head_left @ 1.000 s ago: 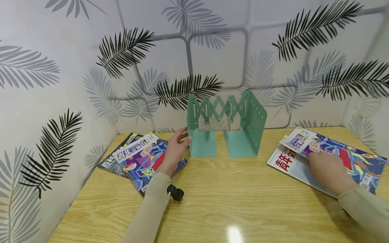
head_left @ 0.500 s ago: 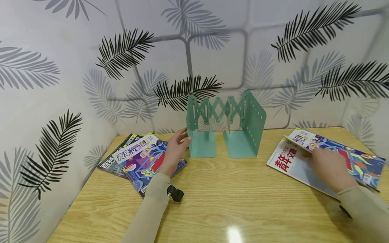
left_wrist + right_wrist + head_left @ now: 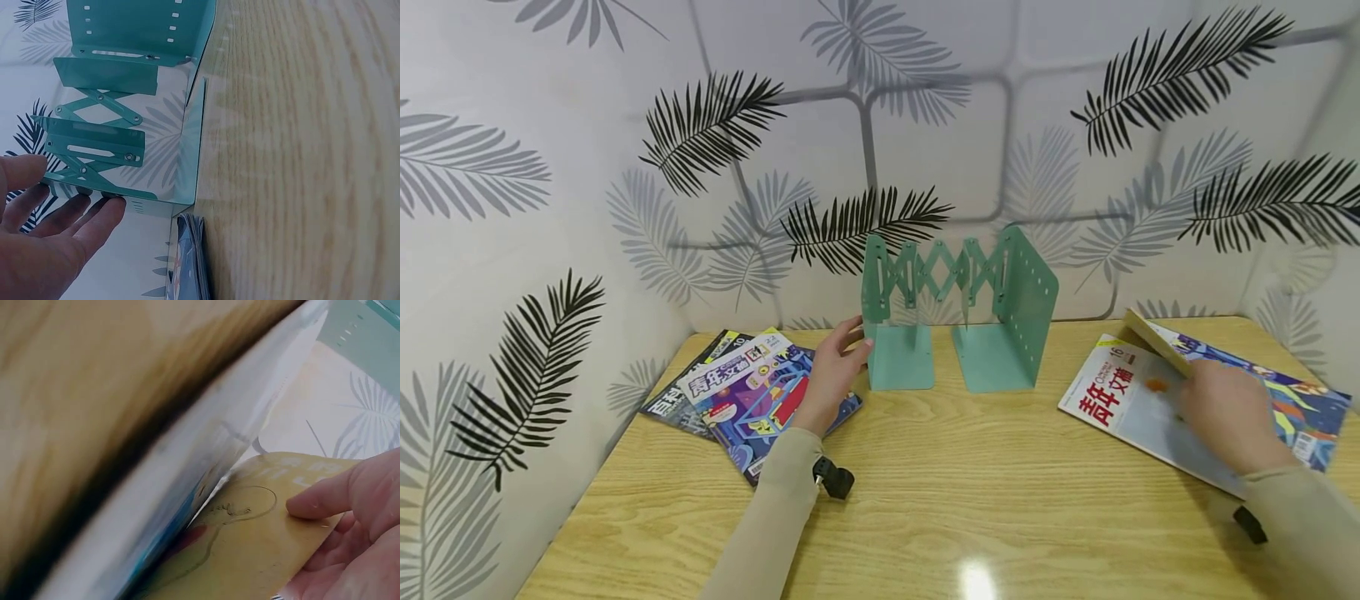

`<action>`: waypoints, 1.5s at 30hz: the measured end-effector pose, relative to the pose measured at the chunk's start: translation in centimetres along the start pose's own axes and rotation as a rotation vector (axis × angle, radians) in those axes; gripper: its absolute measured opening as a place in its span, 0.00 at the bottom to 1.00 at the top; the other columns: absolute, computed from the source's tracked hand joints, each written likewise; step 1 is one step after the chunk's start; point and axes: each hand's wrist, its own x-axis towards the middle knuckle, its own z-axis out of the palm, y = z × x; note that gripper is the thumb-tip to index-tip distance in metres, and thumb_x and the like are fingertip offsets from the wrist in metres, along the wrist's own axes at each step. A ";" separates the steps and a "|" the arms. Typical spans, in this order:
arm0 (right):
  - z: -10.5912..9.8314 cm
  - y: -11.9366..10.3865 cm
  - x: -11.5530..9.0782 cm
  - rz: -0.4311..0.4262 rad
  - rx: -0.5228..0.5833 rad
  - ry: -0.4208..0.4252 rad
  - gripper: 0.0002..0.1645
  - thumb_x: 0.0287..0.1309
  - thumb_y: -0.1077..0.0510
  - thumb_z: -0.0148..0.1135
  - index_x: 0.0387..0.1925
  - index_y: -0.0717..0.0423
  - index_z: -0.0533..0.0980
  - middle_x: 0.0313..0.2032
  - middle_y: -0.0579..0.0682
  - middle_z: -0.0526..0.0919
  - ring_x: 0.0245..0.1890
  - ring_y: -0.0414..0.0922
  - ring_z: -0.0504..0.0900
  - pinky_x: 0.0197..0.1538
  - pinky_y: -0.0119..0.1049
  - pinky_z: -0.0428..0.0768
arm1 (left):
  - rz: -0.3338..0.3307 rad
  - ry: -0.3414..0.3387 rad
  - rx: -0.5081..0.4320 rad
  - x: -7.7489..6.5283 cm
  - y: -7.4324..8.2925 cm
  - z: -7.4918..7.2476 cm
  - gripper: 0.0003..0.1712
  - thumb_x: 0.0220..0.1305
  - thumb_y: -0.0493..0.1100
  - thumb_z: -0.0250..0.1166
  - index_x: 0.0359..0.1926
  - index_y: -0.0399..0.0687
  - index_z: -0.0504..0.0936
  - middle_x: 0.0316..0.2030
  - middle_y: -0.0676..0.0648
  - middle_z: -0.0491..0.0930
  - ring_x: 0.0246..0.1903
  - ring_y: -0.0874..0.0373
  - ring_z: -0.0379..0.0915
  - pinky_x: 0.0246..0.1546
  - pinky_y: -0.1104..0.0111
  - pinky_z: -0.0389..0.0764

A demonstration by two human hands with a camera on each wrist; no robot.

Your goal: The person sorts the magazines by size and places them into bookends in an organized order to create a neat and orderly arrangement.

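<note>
A green metal expandable bookend (image 3: pixel 902 354) stands by the wall, its two end plates joined by a scissor lattice. My left hand (image 3: pixel 835 375) pinches the edge of its left plate, thumb on one face and fingertips on the other in the left wrist view. At the right, my right hand (image 3: pixel 1232 412) holds a magazine (image 3: pixel 244 531) tilted up from the pile, its yellowish side showing, the thumb flat on it. Beneath lies a white magazine with red characters (image 3: pixel 1108 387). Blue cover art (image 3: pixel 1311 404) shows behind the hand; whether it belongs to the tilted magazine, I cannot tell.
Left of the bookend, a purple-blue magazine (image 3: pixel 730 421) overlaps a dark one (image 3: pixel 672 408) on the wooden table (image 3: pixel 970 500). A leaf-patterned wall (image 3: pixel 925 150) runs close behind the bookend. A small black device (image 3: pixel 833 477) sits at my left wrist.
My right hand has tipped the magazine's left edge upward and to the right, baring more of the white magazine and its yellowish side. The left hand and bookend have stayed put.
</note>
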 end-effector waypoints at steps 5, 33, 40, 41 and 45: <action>-0.4 -0.3 -0.2 0.078 0.048 0.015 0.10 0.57 0.70 0.48 0.21 0.67 0.69 0.14 0.56 0.70 0.12 0.50 0.66 0.14 0.43 0.61 | 0.005 0.001 0.001 0.0 0.0 0.0 0.26 0.74 0.42 0.57 0.71 0.55 0.68 0.64 0.44 0.70 0.59 0.48 0.72 0.56 0.53 0.75; -1.4 -1.8 -1.0 0.255 0.188 0.345 0.18 0.62 0.66 0.47 0.45 0.72 0.80 0.21 0.68 0.79 0.13 0.56 0.71 0.18 0.43 0.63 | 0.011 0.000 -0.003 0.1 -0.1 0.1 0.27 0.73 0.42 0.57 0.71 0.54 0.67 0.64 0.43 0.70 0.59 0.47 0.72 0.56 0.52 0.75; -1.8 -2.4 -1.3 0.297 0.256 0.438 0.15 0.62 0.64 0.50 0.38 0.69 0.82 0.24 0.66 0.81 0.12 0.41 0.68 0.15 0.31 0.61 | 0.005 -0.005 -0.014 0.0 0.1 0.2 0.26 0.74 0.42 0.57 0.71 0.55 0.68 0.64 0.44 0.70 0.59 0.47 0.72 0.57 0.52 0.74; -1.7 -2.4 -1.3 0.298 0.267 0.458 0.15 0.62 0.64 0.50 0.37 0.68 0.82 0.25 0.65 0.81 0.12 0.38 0.67 0.14 0.30 0.61 | 0.002 -0.005 -0.015 0.1 0.1 0.1 0.26 0.74 0.42 0.57 0.70 0.56 0.68 0.64 0.44 0.70 0.59 0.47 0.71 0.57 0.52 0.74; -1.7 -2.7 -1.7 0.316 0.342 0.521 0.15 0.63 0.63 0.51 0.35 0.66 0.83 0.20 0.53 0.80 0.11 0.30 0.62 0.13 0.27 0.58 | -0.004 -0.011 -0.021 0.0 0.0 0.1 0.26 0.74 0.43 0.57 0.70 0.57 0.69 0.64 0.44 0.70 0.60 0.46 0.71 0.58 0.51 0.73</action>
